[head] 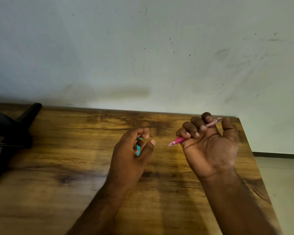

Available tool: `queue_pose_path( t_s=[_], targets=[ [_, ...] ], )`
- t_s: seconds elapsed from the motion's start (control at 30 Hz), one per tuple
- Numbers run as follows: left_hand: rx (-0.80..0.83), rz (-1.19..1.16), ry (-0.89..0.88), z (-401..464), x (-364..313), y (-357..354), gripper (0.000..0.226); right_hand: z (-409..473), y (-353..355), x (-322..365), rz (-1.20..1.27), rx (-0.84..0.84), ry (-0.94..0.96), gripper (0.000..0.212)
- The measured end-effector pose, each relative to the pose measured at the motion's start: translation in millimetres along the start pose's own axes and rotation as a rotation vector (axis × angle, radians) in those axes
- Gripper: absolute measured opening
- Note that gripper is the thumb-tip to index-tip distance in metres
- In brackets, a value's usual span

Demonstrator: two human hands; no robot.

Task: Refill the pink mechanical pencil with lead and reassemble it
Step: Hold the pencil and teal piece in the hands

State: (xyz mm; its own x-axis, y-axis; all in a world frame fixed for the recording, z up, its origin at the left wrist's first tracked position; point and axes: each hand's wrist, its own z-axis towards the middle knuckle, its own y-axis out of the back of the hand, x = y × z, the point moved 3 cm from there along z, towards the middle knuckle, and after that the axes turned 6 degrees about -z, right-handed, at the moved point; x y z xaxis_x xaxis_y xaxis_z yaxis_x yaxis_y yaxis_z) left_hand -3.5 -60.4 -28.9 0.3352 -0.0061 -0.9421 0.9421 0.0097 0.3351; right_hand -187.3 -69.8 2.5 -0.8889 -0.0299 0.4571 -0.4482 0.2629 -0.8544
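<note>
Right hand: your right hand (210, 146) is gripping the slim pink translucent plastic mechanical pencil (178, 140), fingers curled round its barrel, palm turned up toward you.
Pencil position: it is hanging above the far right corner of the brown wood-grain table (75, 192), metal tip pointing left toward your other hand, rear end poking out between forefinger and thumb toward the far edge.
Left hand: your left hand (132, 155) is hovering near the middle of the far edge, fingers loosely curled round a small teal plastic piece (138, 149), probably the lead case, though most of it is hidden.
Gap: the two hands are sitting near each other, not touching.
Rear cap: you cannot tell from here whether it is on or off.
Step in hand: likely you are bringing lead and pencil together.
Doing it well: be keeping the barrel steady and tilted, open end raised, so the lead is sliding in, not snapping; be pinching the lead lightly, feeding it straight along the barrel's line.
Other item: a black stand base (12, 133) is resting at the far left corner.
</note>
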Motion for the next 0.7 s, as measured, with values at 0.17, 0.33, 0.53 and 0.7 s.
queue_pose_path(
  t_s=[0.17,0.33,0.53,0.7],
  targets=[
    [0.000,0.000,-0.005,0.3,-0.5,-0.1,0.030,1.8,1.0,1.0,0.014,-0.015,0.052,0.042],
    [-0.005,-0.002,0.004,0.4,0.2,-0.2,0.031,3.7,8.1,1.0,0.011,-0.074,0.109,0.049],
    [0.000,0.019,0.005,0.3,1.8,-0.4,0.032,-4.3,7.9,2.3,-0.004,-0.241,0.085,0.048],
    [0.008,0.023,0.000,0.2,2.2,-1.3,0.033,-5.2,8.6,1.8,0.022,-0.263,0.092,0.048]
  ],
)
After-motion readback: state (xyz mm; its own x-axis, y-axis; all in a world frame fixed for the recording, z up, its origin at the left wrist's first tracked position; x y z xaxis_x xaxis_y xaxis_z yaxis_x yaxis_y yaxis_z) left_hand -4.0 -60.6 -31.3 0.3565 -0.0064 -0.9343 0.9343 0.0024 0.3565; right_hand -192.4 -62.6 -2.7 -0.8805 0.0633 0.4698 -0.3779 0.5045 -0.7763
